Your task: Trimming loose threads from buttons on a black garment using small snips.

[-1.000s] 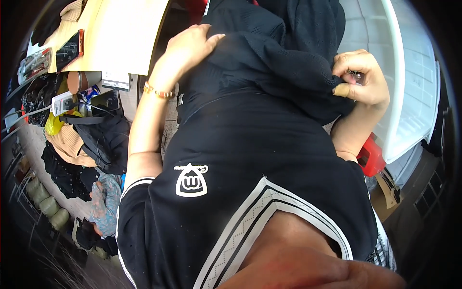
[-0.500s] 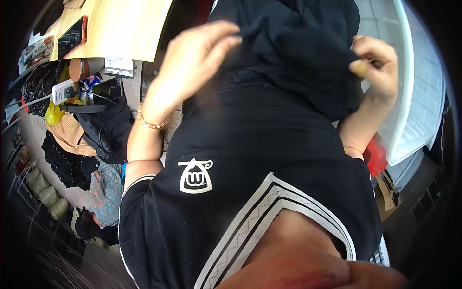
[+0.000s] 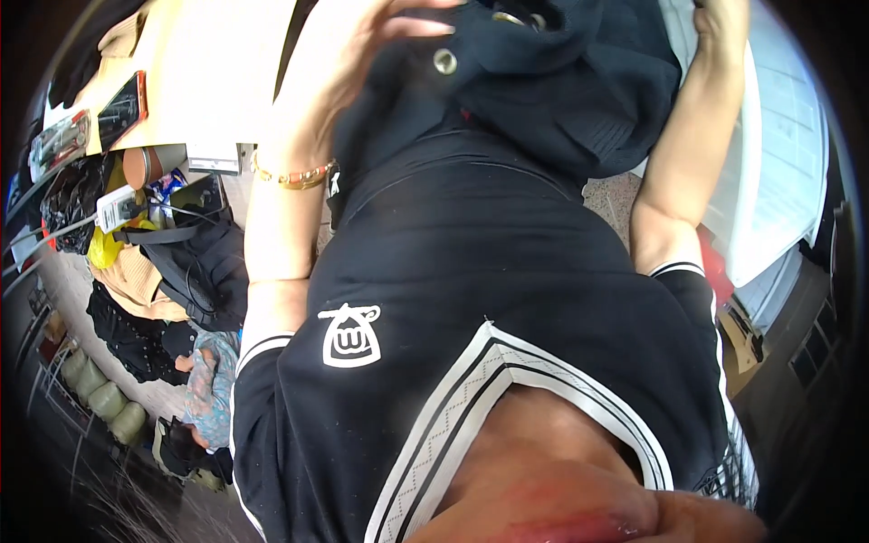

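A dark, bunched piece of cloth (image 3: 579, 100) lies over my lap, with a round metal eyelet (image 3: 444, 61) on it and more metal rings near the top edge. Over its left side is my left hand (image 3: 385, 23), fingers apart and partly cut off by the picture's upper edge; a gold-coloured bracelet (image 3: 294, 178) circles that wrist. My right arm reaches far forward, past the cloth's right side. Only part of my right hand (image 3: 718, 16) shows, beside the white plastic bin (image 3: 753, 172); its fingers are mostly out of the picture.
At the left stands a pale wooden table (image 3: 213, 77) with a phone (image 3: 122, 110) near its edge. Below are a brown cylinder (image 3: 145, 166), a white power strip (image 3: 118, 208) with cables and a black bag (image 3: 204, 271). Farther back is a person in a blue patterned garment (image 3: 213, 385).
Both hands have moved forward, toward the upper edge. My right hand has left the cloth's right side. The cloth lies differently, and its metal eyelets now show.
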`<state>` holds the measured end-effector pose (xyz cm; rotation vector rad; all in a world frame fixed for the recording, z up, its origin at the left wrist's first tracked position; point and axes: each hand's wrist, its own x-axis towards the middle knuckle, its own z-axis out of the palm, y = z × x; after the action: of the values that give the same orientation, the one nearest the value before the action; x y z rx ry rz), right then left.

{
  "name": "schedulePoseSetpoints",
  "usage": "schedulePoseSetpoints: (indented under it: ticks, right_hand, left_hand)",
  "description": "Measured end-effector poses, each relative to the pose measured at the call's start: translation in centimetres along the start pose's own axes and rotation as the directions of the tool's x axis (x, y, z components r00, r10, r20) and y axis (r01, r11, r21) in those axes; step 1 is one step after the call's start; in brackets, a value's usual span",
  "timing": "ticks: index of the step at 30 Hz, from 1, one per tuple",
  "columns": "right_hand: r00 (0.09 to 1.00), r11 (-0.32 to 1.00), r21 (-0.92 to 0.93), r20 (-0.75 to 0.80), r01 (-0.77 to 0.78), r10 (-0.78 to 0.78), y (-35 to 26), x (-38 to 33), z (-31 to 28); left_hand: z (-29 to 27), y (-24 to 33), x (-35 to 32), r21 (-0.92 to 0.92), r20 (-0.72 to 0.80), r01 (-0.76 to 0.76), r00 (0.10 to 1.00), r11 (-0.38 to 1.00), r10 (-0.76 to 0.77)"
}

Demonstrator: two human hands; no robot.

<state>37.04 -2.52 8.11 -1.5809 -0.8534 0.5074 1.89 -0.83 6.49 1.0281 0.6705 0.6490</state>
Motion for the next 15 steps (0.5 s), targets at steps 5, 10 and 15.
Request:
schedulePoseSetpoints:
  ticks: [5, 10, 15]
  right_hand:
    - [0.937, 0.932, -0.161, 0.193, 0.324, -0.293, 1.9, -3.6, 0.3]
    - [0.825, 0.949, -0.172, 0.55, 0.263, -0.129, -1.7, -10.7, 3.3]
    - [0.635, 0.784, -0.281, 0.751, 0.553, -0.179, -2.9, -13.0, 5.3]
  left_hand:
    - [-5.7, -5.3, 0.4, 0.303, -0.125, 0.043, 0.992, 0.952, -0.005]
    - [-5.6, -8.3, 0.1, 0.524, -0.091, 0.189, 0.982, 0.831, -0.167]
    - [-7.1, -11.6, 2.6, 0.773, 0.136, -0.133, 0.99, 0.62, 0.043]
